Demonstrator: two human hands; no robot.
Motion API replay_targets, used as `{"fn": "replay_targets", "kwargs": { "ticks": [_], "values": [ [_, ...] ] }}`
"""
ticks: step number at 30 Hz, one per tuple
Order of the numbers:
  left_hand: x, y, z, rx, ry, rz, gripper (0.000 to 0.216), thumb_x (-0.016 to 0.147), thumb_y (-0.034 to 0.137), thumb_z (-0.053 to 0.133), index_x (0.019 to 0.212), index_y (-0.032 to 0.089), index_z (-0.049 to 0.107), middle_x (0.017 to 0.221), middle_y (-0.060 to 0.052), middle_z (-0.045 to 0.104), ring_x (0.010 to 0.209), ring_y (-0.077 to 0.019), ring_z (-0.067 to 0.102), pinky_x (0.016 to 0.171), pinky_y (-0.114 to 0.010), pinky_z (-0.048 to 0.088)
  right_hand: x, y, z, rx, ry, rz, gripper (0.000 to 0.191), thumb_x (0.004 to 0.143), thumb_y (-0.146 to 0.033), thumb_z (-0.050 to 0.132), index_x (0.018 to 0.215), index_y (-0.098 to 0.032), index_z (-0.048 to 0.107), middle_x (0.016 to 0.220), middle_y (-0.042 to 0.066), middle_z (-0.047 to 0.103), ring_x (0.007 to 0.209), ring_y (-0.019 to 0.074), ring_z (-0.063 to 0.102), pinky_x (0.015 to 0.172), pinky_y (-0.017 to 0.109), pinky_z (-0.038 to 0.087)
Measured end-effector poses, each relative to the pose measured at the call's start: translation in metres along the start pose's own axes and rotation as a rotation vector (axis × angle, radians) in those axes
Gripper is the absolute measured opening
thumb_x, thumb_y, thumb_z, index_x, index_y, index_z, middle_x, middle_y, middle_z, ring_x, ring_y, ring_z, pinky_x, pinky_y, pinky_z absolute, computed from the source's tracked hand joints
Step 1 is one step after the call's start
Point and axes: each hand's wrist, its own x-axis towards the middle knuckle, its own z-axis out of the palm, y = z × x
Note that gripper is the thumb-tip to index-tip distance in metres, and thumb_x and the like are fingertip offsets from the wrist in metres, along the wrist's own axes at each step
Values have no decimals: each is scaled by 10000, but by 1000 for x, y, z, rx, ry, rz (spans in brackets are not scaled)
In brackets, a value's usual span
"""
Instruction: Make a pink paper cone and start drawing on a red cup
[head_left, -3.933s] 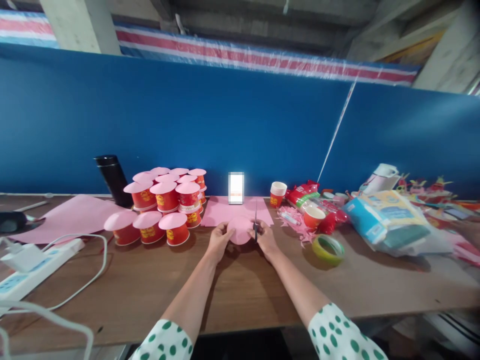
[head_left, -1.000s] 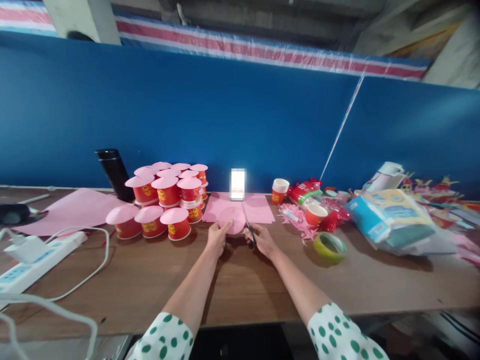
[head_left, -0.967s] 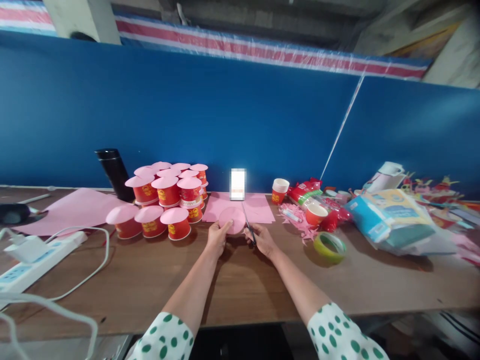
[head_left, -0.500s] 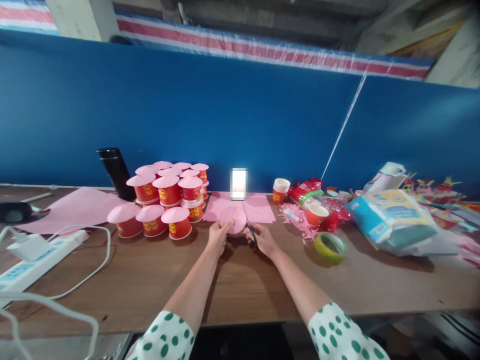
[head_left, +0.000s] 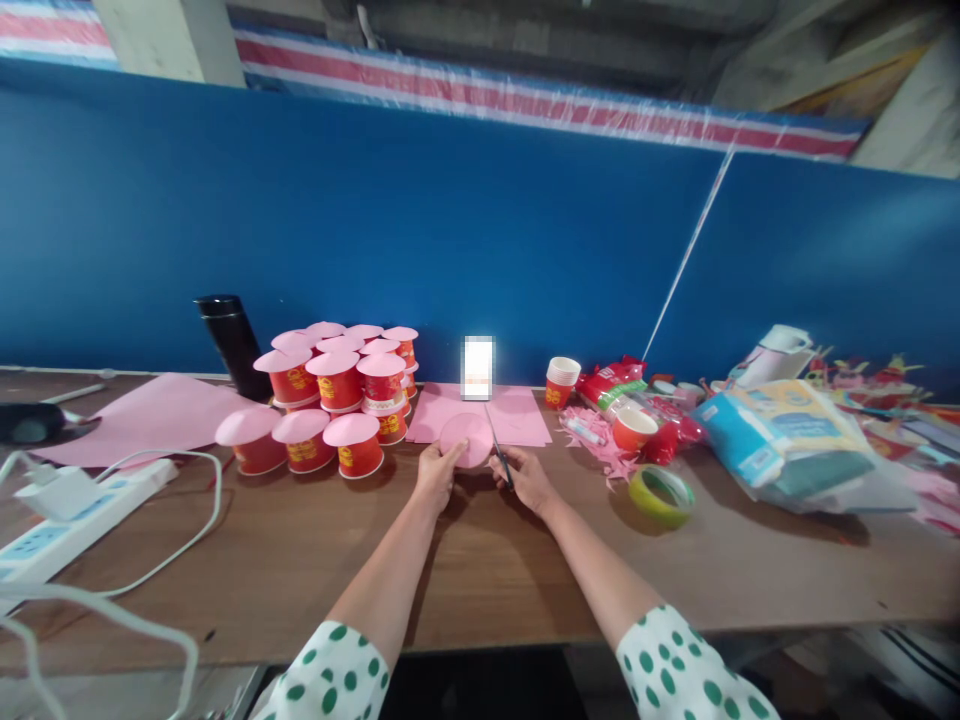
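My left hand (head_left: 436,472) pinches a round pink paper disc (head_left: 466,438) by its lower left edge, just above the brown table. My right hand (head_left: 525,478) grips a pair of scissors (head_left: 495,448), the blades pointing up and away along the disc's right edge. Behind the disc lie flat pink paper sheets (head_left: 510,415). To the left stands a cluster of upside-down red paper cups (head_left: 330,395), each topped with a pink disc.
A black flask (head_left: 229,343), a large pink sheet (head_left: 142,415) and a white power strip (head_left: 60,510) with cables lie left. A phone (head_left: 478,367) leans on the blue wall. Right: stacked cups (head_left: 559,382), pink scraps (head_left: 592,432), green tape roll (head_left: 660,494), bagged packages (head_left: 787,440).
Since 3.9 s ago the scissors have tilted from upright to leaning left against the disc, and the disc looks smaller and rounder. Over the last second almost nothing has moved.
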Motion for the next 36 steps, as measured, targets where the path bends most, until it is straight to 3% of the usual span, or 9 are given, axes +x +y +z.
{"fn": "replay_targets", "kwargs": {
  "ticks": [7, 12, 18, 23, 28, 36],
  "values": [
    [3, -4, -2, -8, -13, 6, 411, 495, 363, 825, 747, 94, 643, 574, -27, 635, 533, -135, 592, 548, -250, 455, 0, 3, -1, 4, 0, 32, 392, 694, -504, 665, 853, -147, 631, 604, -23, 550, 513, 98, 512, 465, 211, 406],
    [1, -1, 0, -23, -22, 7, 413, 490, 363, 826, 752, 99, 648, 590, -29, 645, 548, -136, 601, 570, -251, 468, 0, 3, -1, 11, -6, 42, 441, 699, -512, 657, 935, -141, 637, 608, -24, 541, 500, 93, 503, 452, 204, 392],
    [2, -2, -1, 17, 8, -1, 394, 498, 366, 822, 729, 104, 640, 572, -17, 635, 476, -102, 552, 472, -211, 407, 1, 3, -1, -4, -4, 21, 430, 691, -503, 666, 930, -146, 652, 589, -30, 538, 494, 91, 493, 476, 215, 397],
    [2, -3, -1, -15, -12, 9, 401, 489, 365, 825, 723, 97, 640, 593, -36, 646, 539, -129, 594, 529, -232, 447, 0, 0, -1, -1, 4, 28, 423, 685, -492, 673, 927, -145, 657, 579, -33, 538, 493, 93, 490, 481, 220, 396],
    [2, -4, -2, 24, 5, 4, 415, 491, 385, 822, 730, 101, 635, 558, -14, 618, 485, -116, 563, 491, -227, 425, 0, 0, 0, 3, 3, 26, 420, 685, -476, 680, 934, -138, 662, 581, -32, 535, 496, 89, 481, 491, 224, 405],
    [2, -3, -2, -45, -16, 14, 466, 493, 352, 821, 853, 112, 646, 648, -38, 664, 574, -154, 623, 573, -266, 484, 1, 4, 0, 39, 18, 37, 479, 671, -496, 679, 996, -147, 639, 602, -30, 541, 501, 96, 501, 454, 214, 403]
  ]
}}
